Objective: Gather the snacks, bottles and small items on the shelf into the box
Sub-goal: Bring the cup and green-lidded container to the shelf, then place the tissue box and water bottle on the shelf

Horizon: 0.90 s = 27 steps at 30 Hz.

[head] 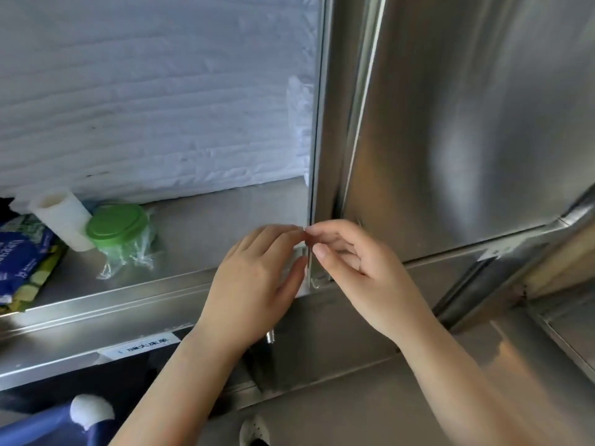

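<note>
On the steel shelf (199, 233) at the left lie a blue snack bag (19, 255) on a yellow-green packet (40, 278), a white roll (61, 217) and a green-lidded tub (117, 226) in clear wrap. My left hand (254, 278) and my right hand (351, 262) meet at the shelf's right end, against the edge of the steel door (467, 123). Their fingertips pinch together at one spot. Whatever sits between them is too small and pale to make out. No box is in view.
A large white wrapped bulk (145, 91) fills the back of the shelf. The shelf's front rim (112, 300) carries a label (141, 344) lower down. A blue thing with a white tip (90, 410) pokes in at the bottom left. Steel panels are on the right.
</note>
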{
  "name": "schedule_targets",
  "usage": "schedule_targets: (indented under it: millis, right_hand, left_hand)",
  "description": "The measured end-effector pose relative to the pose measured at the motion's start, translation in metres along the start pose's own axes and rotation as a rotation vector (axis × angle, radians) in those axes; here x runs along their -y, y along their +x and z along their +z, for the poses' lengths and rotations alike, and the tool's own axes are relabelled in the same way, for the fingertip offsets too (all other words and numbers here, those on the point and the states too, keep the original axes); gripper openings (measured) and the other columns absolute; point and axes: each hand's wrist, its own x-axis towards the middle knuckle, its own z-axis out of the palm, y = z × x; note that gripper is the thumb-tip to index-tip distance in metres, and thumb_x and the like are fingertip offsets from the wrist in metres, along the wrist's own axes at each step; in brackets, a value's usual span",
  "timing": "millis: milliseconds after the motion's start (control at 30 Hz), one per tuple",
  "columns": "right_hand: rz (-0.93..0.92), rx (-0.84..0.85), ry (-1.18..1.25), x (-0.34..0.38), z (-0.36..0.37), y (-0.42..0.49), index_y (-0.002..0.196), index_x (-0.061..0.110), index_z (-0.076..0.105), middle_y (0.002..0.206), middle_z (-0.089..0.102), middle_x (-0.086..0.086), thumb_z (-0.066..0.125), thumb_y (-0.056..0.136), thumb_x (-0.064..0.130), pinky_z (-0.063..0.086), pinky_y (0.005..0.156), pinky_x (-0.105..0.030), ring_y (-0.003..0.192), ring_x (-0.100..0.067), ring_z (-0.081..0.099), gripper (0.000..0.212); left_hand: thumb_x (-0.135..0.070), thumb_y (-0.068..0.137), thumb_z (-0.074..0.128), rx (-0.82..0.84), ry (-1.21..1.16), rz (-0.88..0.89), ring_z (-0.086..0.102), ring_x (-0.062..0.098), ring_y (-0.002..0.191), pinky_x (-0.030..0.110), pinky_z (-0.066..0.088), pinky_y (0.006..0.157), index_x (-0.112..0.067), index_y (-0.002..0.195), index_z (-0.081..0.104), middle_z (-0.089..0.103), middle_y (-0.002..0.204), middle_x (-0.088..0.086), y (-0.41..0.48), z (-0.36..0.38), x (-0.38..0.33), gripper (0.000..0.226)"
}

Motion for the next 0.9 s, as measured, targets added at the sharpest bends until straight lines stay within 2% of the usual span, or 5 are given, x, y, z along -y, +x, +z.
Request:
schedule_targets:
  millis: [133, 300, 500, 600, 900]
  right_hand:
    - [0.074, -0.120, -0.022, -0.003, -0.065, -0.054, 0.105, 0.030, 0.065, 0.099, 0.068, 0.014, 0.053, 0.093, 0.034, 0.047, 0.082, -0.015, 0.099, -0.002, 0.063, 0.017]
    - [0.165, -0.371, -0.030, -0.011, -0.154, -0.125, 0.102, 0.024, 0.067, 0.097, 0.070, 0.001, 0.053, 0.093, 0.028, 0.050, 0.091, -0.039, 0.096, -0.014, 0.065, 0.017]
    - [0.253, -0.761, -0.137, -0.012, -0.258, -0.214, 0.097, 0.019, 0.068, 0.095, 0.070, 0.008, 0.052, 0.095, 0.017, 0.050, 0.083, -0.022, 0.091, -0.006, 0.064, 0.017]
    - [0.307, -0.945, -0.191, -0.017, -0.306, -0.259, 0.097, 0.011, 0.068, 0.089, 0.068, -0.002, 0.051, 0.095, 0.016, 0.053, 0.082, -0.030, 0.086, -0.012, 0.064, 0.018]
    - [0.512, -1.283, -0.396, -0.070, -0.461, -0.369, 0.091, 0.027, 0.065, 0.088, 0.066, 0.013, 0.044, 0.097, 0.025, 0.049, 0.073, -0.015, 0.082, -0.002, 0.063, 0.023]
  left_hand:
    - [-0.025, 0.090, 0.050, 0.057, -0.081, 0.101, 0.057, 0.018, 0.102, 0.031, 0.046, 0.085, -0.013, 0.114, 0.060, 0.062, 0.111, -0.003, 0.000, 0.032, -0.072, 0.028]
    - [-0.038, 0.087, 0.053, 0.168, -0.177, 0.302, 0.054, 0.019, 0.110, 0.032, 0.044, 0.093, -0.015, 0.125, 0.053, 0.060, 0.119, -0.002, 0.019, 0.083, -0.175, 0.045]
    - [-0.070, 0.069, 0.050, 0.382, -0.281, 0.541, 0.040, 0.009, 0.123, 0.026, 0.033, 0.102, -0.024, 0.138, 0.036, 0.045, 0.136, -0.010, 0.046, 0.150, -0.316, 0.084]
    - [-0.075, 0.066, 0.051, 0.457, -0.365, 0.692, 0.043, 0.005, 0.115, 0.024, 0.037, 0.097, -0.026, 0.131, 0.038, 0.049, 0.127, -0.014, 0.058, 0.187, -0.382, 0.082]
    - [-0.067, 0.067, 0.052, 0.427, -0.534, 0.965, 0.058, 0.009, 0.094, 0.024, 0.046, 0.082, -0.021, 0.110, 0.058, 0.064, 0.103, -0.010, 0.099, 0.314, -0.566, 0.063]
